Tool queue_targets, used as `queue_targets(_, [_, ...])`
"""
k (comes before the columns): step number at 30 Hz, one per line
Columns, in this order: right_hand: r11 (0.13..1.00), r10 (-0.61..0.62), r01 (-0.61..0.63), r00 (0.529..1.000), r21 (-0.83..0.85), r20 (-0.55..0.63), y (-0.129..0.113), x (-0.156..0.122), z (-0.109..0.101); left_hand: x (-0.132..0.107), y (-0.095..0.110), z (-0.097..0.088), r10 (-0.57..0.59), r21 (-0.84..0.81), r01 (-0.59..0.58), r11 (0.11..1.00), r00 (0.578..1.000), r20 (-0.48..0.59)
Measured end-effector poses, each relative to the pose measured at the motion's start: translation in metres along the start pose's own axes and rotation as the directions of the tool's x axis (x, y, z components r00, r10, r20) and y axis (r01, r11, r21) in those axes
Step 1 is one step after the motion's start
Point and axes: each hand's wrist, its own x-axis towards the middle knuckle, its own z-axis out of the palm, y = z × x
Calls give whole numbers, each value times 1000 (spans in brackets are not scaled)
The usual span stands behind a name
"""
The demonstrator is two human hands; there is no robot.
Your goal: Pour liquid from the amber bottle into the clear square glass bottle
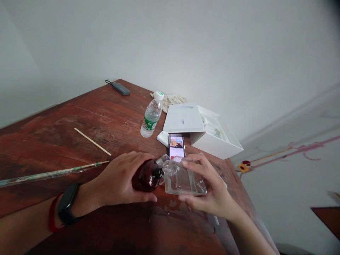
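Both grips are clamped: the left hand (114, 179) wraps a dark red glass bottle (146, 179), its black neck (158, 173) level against the mouth of a clear square glass bottle (186, 180) held by the right hand (209, 187) over the table (87, 124).

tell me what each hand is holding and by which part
The left hand grips a dark red glass bottle around its rounded body; the right hand holds a clear rectangular glass bottle by its flat body.

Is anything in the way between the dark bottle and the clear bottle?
No, nothing visible is. The dark bottle in the left hand has its neck right up against the clear bottle, which the right hand holds.
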Motion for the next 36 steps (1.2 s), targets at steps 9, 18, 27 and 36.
queue_targets(9, [1000, 2, -2, 1000, -7, 4, -2, 0, 0, 1, 0, -1, -22, -19, 22, 1000, 1000, 3])
queue_targets(18, [1000, 15, -15, 1000, -18, 0, -2, -1, 0, 0, -1, 0, -17, -19, 17, 1000, 1000, 0])
queue_targets(27, [1000, 9, -9, 1000, -27, -9, -2, -1, 1, 2, 2, -2, -27, -32, 28, 999, 1000, 8])
queue_targets(36, [1000, 11, -11, 1000, -12, -8, -2, -1, 1, 0, 0, 0, -10, -12, 10, 1000, 1000, 18])
